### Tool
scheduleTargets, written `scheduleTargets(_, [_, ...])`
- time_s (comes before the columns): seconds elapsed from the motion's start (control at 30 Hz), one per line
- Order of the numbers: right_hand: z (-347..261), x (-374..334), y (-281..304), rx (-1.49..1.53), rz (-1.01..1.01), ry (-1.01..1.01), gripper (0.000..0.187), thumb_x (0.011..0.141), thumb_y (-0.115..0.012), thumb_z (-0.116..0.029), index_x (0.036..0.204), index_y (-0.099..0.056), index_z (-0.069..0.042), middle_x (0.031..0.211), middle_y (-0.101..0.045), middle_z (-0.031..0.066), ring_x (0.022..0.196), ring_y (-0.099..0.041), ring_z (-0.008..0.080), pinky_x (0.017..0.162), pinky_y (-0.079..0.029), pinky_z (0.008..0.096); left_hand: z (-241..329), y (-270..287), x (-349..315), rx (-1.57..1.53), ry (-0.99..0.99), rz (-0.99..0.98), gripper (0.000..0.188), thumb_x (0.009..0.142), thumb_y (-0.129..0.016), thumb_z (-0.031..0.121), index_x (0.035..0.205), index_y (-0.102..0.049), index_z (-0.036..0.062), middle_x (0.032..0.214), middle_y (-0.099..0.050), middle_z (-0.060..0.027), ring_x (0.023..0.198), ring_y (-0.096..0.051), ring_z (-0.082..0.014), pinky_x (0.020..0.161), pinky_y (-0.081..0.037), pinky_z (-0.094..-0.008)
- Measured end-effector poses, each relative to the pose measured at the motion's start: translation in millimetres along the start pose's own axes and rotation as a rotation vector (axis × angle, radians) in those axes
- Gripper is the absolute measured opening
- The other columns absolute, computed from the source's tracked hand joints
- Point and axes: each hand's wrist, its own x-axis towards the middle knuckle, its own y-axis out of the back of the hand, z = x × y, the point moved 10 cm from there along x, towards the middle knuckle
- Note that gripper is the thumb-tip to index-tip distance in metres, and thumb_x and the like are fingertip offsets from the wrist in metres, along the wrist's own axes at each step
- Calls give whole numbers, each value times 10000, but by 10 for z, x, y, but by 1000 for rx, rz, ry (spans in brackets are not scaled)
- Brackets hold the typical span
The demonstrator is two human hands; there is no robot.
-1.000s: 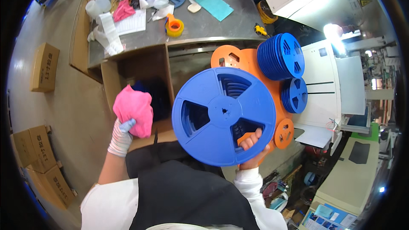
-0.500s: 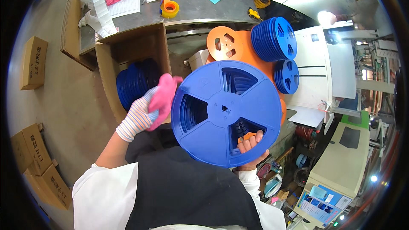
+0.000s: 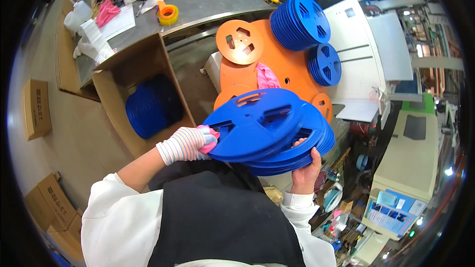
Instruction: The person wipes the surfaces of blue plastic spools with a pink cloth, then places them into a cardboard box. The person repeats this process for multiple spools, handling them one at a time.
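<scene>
The top blue reel (image 3: pixel 252 121) sits in front of the person's chest, tilted and shifted left over the stack of blue reels (image 3: pixel 325 141) beneath it. The left hand (image 3: pixel 184 144), in a striped glove, comes in from the left with the palm down and bunches a pink cloth (image 3: pixel 211 141) against that reel's left edge, gripping the rim through it. The bare right hand (image 3: pixel 307 170) clasps the stack from the lower right, fingers hooked into a cutout and thumb against the outer rim, so the reels lie between the two hands.

To the left, an open cardboard box (image 3: pixel 129 62) holds more blue reels (image 3: pixel 153 106). Beyond the stack, an orange disc (image 3: pixel 282 71) bears a pink rag (image 3: pixel 267 76) and an upright blue pile (image 3: pixel 301 22). A roll of tape (image 3: pixel 167 15) lies on the metal table (image 3: pixel 213 7). Dark printed characters mark the closed carton (image 3: pixel 37 109) at far left; the poster (image 3: pixel 393 212) at right has text too small to read.
</scene>
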Motion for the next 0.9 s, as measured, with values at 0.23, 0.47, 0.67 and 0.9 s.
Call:
scheduleTargets(0.23, [-403,-326,665,455,-111,212,404,931,-620,-352,1182,-569,-40,854,-517,41,804,-495,190,816,-438,372,653,-328,498,1342,-620,213,397,736,-812,358,950,-594,104,904,-606,-136,843,-636,-339,737,-522,-424])
scheduleTargets(0.47, [-709,-948,1068,523,-172,457,369,956,-600,-425,1014,-484,-80,694,-470,11,616,-480,138,640,-406,314,105,-575,1918,1494,-493,393,194,790,-689,199,937,-606,104,933,-610,-134,885,-651,-303,755,-523,-416])
scheduleTargets(0.67, [-746,-1065,996,622,-447,521,363,950,-630,-411,966,-496,-74,649,-504,23,555,-515,141,584,-419,306,-55,-462,1909,1251,-488,337,415,754,-755,134,1116,-578,36,1054,-655,-178,950,-640,-345,837,-521,-395])
scheduleTargets(0.9, [-582,-934,520,660,-661,420,371,944,-643,-413,959,-501,-70,648,-527,25,547,-530,141,577,-419,303,815,-115,404,211,-877,410,286,923,-656,79,1204,-615,40,1118,-651,-44,1043,-586,-124,946,-475,-283])
